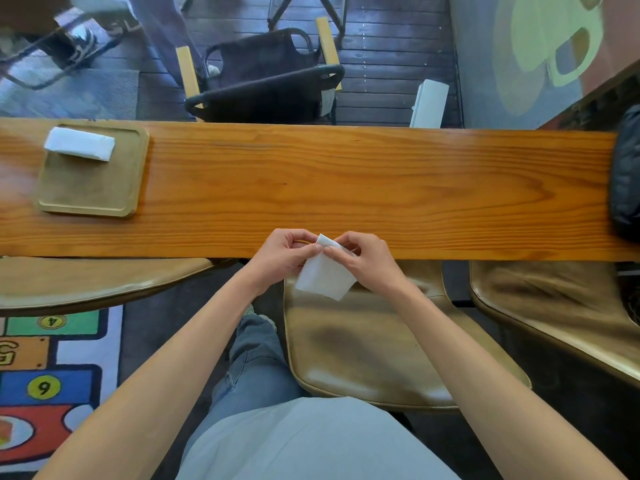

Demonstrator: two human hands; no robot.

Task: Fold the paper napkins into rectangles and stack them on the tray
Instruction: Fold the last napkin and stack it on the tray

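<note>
A white paper napkin (323, 275) hangs in the air at the near edge of the wooden table (346, 188). My left hand (282, 252) and my right hand (363, 256) both pinch its top edge, fingertips close together. Its lower part droops over a tan stool. At the table's far left lies a square wooden tray (90, 192). A stack of folded white napkins (79, 143) sits on the tray's far edge.
Tan stool seats (363, 344) stand below the table's near edge, left, centre and right. A black bag (627, 174) sits at the table's right end. A dark chair (266, 84) and a white box (429, 103) lie beyond the far edge.
</note>
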